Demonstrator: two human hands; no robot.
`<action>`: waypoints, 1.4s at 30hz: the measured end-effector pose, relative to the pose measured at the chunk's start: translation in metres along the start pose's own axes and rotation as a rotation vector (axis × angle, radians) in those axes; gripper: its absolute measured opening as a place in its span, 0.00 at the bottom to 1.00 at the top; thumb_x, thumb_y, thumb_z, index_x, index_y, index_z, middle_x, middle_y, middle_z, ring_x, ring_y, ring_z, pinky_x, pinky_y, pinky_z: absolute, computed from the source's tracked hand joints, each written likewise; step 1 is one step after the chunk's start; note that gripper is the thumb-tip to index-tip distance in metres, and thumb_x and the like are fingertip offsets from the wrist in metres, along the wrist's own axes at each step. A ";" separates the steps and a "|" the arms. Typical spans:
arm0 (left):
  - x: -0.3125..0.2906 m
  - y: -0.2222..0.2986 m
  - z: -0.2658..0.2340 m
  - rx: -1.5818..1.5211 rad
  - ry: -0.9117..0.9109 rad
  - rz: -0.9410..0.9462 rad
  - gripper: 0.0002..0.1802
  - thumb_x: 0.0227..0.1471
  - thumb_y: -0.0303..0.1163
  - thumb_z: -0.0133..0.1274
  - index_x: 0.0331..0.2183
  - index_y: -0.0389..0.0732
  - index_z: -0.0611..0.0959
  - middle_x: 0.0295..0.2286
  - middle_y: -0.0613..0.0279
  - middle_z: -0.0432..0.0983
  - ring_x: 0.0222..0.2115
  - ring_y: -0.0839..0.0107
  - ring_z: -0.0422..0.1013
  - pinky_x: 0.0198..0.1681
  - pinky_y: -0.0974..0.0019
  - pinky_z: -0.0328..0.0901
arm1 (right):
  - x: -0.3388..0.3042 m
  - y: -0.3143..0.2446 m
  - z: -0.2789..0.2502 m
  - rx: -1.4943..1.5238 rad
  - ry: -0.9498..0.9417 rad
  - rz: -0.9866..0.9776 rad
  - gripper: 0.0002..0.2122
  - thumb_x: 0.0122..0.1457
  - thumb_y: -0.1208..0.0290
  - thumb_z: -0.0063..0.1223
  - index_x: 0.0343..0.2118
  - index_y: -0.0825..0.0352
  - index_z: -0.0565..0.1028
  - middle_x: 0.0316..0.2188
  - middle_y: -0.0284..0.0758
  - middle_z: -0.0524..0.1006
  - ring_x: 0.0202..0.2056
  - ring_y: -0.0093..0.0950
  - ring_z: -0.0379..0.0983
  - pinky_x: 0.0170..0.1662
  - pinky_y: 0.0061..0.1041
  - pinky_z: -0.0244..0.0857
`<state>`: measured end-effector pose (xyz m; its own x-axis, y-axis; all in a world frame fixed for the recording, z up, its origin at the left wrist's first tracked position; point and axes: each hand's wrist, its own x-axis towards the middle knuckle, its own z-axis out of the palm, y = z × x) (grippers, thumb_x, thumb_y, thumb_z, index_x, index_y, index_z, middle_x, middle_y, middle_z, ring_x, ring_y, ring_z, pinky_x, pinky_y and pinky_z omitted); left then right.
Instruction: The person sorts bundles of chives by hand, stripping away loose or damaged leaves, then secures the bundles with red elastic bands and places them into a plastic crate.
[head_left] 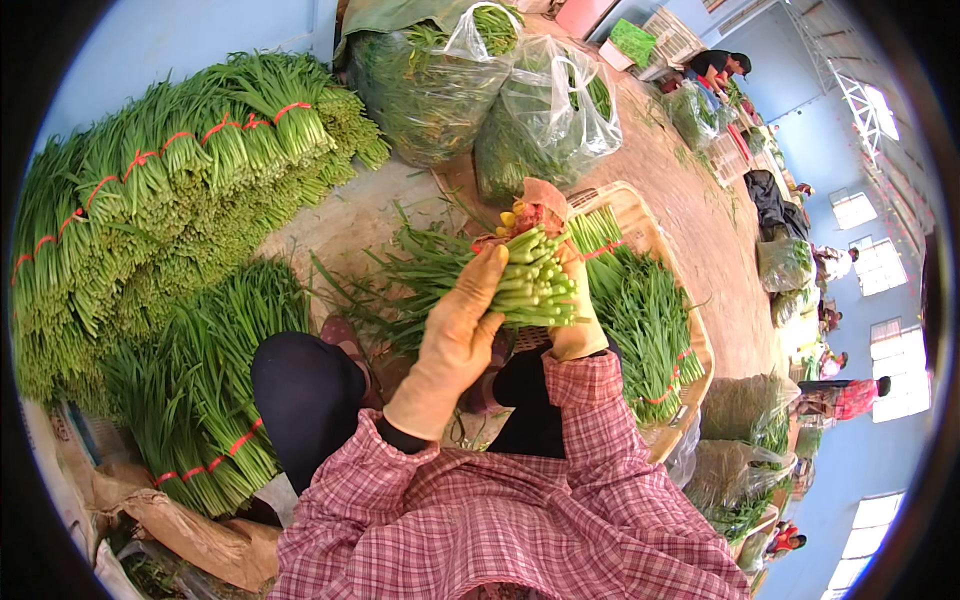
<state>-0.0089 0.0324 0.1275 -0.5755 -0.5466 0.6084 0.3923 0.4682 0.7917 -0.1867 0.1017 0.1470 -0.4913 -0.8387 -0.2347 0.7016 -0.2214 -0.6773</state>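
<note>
In front of my chest, I hold a bunch of green stalks (535,280) with pale cut ends facing me and narrow leaves spreading left. My left hand (450,325), in a pale tan glove, is closed round its left side. My right hand (577,315), gloved too, grips the right side; its fingers are mostly hidden behind the stalks. Just beyond the bunch is a reddish-pink thing with yellow bits (530,212), which I cannot make out. To the right, a light plastic crate (700,345) holds bunches tied with red bands (640,320).
A tall stack of tied green bunches (190,200) stands at left, with more tied bunches (215,385) nearer me. Clear plastic bags of greens (430,95) stand ahead. Brown paper (210,540) lies at lower left. Other people (715,72) are at a distance on the right.
</note>
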 end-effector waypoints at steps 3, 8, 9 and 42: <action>0.013 -0.005 -0.018 0.085 -0.003 -0.021 0.59 0.34 0.25 0.72 0.66 0.47 0.60 0.64 0.50 0.58 0.64 0.52 0.57 0.62 0.56 0.59 | -0.012 -0.008 0.037 0.018 -0.013 0.045 0.29 0.63 0.44 0.50 0.52 0.68 0.73 0.44 0.42 0.79 0.43 0.39 0.79 0.48 0.42 0.75; 0.025 -0.013 -0.030 0.086 -0.230 -0.243 0.76 0.19 0.34 0.80 0.68 0.42 0.51 0.68 0.43 0.39 0.68 0.59 0.43 0.68 0.56 0.45 | -0.004 0.004 0.055 0.258 0.117 0.075 0.21 0.65 0.54 0.52 0.50 0.68 0.74 0.41 0.38 0.80 0.39 0.35 0.78 0.45 0.38 0.74; 0.027 -0.013 -0.024 -0.181 -0.247 -0.314 0.76 0.21 0.33 0.79 0.68 0.41 0.50 0.67 0.45 0.41 0.68 0.62 0.44 0.68 0.57 0.45 | 0.007 0.010 0.037 0.134 0.110 -0.054 0.17 0.65 0.59 0.51 0.49 0.68 0.74 0.40 0.36 0.80 0.37 0.33 0.77 0.42 0.34 0.74; -0.016 -0.065 0.013 -0.572 0.086 -0.736 0.39 0.34 0.31 0.74 0.51 0.41 0.77 0.50 0.62 0.75 0.46 0.71 0.74 0.51 0.66 0.69 | -0.005 -0.008 0.041 -1.745 -0.498 -0.937 0.16 0.53 0.74 0.61 0.47 0.64 0.79 0.50 0.42 0.77 0.53 0.48 0.71 0.57 0.45 0.66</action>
<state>-0.0346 0.0200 0.0659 -0.7735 -0.6296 -0.0730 0.2568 -0.4166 0.8721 -0.1693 0.0872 0.1818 0.0334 -0.8776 0.4782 -0.9165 -0.2177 -0.3355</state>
